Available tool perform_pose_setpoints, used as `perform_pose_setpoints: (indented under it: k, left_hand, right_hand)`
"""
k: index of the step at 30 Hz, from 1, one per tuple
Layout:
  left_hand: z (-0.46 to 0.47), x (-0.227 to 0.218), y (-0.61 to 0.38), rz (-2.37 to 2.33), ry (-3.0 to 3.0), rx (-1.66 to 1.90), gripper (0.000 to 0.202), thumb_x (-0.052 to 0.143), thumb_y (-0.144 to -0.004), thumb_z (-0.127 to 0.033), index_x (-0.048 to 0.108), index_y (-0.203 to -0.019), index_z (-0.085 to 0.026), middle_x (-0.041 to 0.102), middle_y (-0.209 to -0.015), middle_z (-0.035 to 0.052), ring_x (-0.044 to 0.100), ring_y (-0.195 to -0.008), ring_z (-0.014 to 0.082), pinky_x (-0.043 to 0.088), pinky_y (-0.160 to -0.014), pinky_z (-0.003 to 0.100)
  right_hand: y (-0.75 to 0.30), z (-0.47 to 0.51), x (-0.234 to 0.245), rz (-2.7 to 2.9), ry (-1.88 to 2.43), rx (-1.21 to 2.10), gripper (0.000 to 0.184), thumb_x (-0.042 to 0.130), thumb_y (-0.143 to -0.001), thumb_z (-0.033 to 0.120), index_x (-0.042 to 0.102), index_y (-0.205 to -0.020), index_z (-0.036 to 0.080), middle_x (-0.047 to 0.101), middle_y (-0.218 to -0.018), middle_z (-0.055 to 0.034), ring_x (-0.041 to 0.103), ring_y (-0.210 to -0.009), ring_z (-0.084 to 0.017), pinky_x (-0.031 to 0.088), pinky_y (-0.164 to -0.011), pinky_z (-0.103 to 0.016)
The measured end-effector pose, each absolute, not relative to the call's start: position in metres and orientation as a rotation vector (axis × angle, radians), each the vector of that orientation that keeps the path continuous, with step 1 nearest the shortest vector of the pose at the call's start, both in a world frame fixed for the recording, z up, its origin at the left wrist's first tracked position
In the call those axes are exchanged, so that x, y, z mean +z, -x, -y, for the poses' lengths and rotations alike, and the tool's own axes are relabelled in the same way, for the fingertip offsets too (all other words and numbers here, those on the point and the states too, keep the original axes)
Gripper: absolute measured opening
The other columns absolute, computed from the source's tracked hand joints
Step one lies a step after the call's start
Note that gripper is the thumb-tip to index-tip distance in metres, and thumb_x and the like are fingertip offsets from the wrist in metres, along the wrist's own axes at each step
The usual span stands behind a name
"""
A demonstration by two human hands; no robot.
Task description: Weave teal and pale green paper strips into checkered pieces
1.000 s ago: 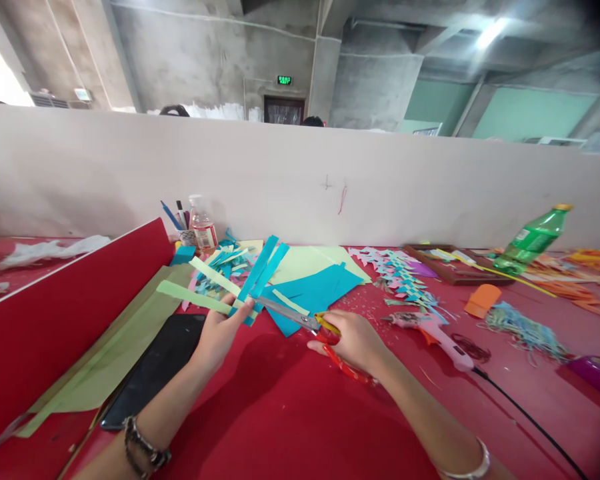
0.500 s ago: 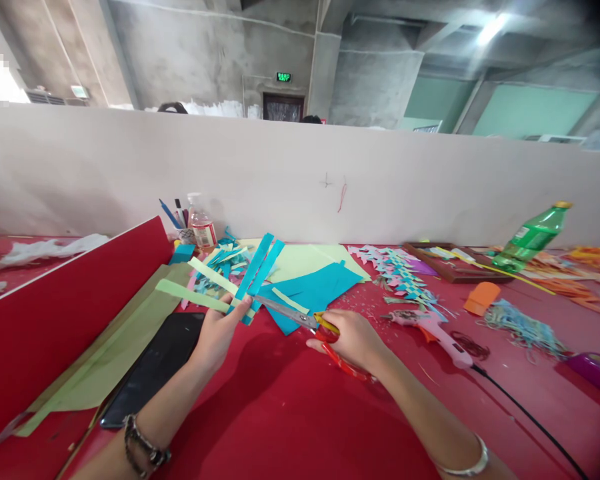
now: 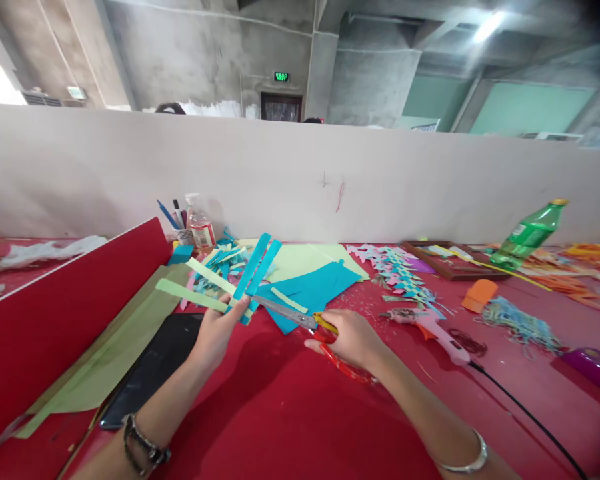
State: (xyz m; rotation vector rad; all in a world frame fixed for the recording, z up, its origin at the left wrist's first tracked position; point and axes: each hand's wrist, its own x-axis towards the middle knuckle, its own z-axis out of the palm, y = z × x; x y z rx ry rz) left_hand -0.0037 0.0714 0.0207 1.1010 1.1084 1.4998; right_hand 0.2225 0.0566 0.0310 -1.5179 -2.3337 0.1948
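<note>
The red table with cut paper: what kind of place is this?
Probably a craft workshop: the red-and-yellow-handled metal scissors, the blue and pale-green paper strips and the pink plastic glue gun suggest it.

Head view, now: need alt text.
Left hand pinches crossed blue and pale green paper strips; right hand holds red-and-yellow-handled metal scissors pointing at them. Around on the red table: black rectangular phone, pink glue gun, green plastic bottle.

Likely a craft workshop: scissors, paper strips (concrete wall behind).
</note>
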Motion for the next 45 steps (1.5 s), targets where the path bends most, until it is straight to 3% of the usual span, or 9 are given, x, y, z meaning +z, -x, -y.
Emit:
perform_pose_setpoints:
  k: [20, 37, 45]
  left_hand:
    - [-0.075, 0.013, 0.005, -1.058, -1.019, 1.470, 0.022, 0.065, -0.059, -0.030, 0.059, -0.074, -0.015, 0.056, -0.060, -0.0033, 0.049, -0.054, 0.0054, 0.037, -0.051, 0.015]
    - [-0.074, 0.021, 0.003, -0.929, -0.835, 1.508, 0.020, 0.068, -0.055, -0.024, 0.055, -0.068, -0.016, 0.056, -0.059, -0.0053, 0.050, -0.051, 0.0049, 0.040, -0.049, 0.015]
    - [-0.073, 0.026, 0.009, -0.807, -0.693, 1.470, 0.023, 0.067, -0.053, -0.023, 0.052, -0.069, -0.017, 0.055, -0.059, -0.0056, 0.050, -0.049, 0.0062, 0.044, -0.057, 0.022]
  right_hand:
    - [-0.227, -0.058, 0.030, 2.394, 1.561, 0.167, 0.040, 0.045, -0.067, 0.057, 0.049, -0.058, 0.018, 0.052, -0.056, -0.0002, 0.041, -0.049, -0.010, 0.017, -0.045, -0.021]
    - [-0.231, -0.062, 0.031, 2.239, 1.621, 0.073, 0.041, 0.041, -0.069, 0.058, 0.050, -0.064, 0.019, 0.057, -0.062, -0.0014, 0.050, -0.056, -0.012, 0.019, -0.047, -0.021]
    - [-0.228, -0.059, 0.029, 2.378, 1.666, 0.091, 0.046, 0.042, -0.065, 0.063, 0.054, -0.069, 0.019, 0.060, -0.068, -0.0042, 0.053, -0.060, -0.015, 0.021, -0.047, -0.022]
